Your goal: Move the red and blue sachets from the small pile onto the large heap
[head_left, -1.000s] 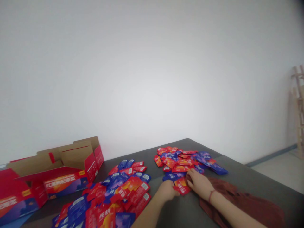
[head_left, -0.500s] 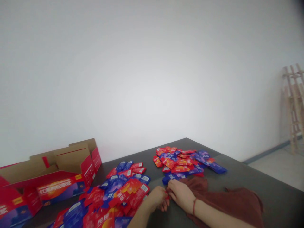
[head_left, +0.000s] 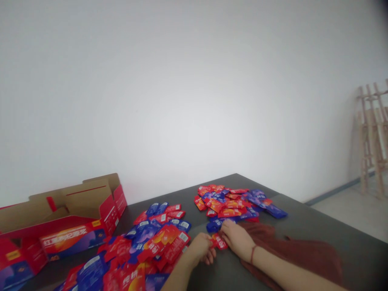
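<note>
A small red packet lies between my hands, low over the dark table. My left hand pinches its left end, the other fingers curled. My right hand, with a thin cord at the wrist, has its fingertips on the packet's right side. A brown cloth lies under and beside my right forearm. Just beyond my hands is a pile of red and blue packets. A larger pile of similar packets spreads to the left of my left hand.
An open red cardboard box with brown inside stands at the left, another printed box in front of it. The dark table reaches a white wall behind. A wooden rack leans at the far right.
My right hand has moved slightly up and right, away from my left, and more of the red packet shows between them. The brown cloth has shifted a little. The view has shifted slightly.
</note>
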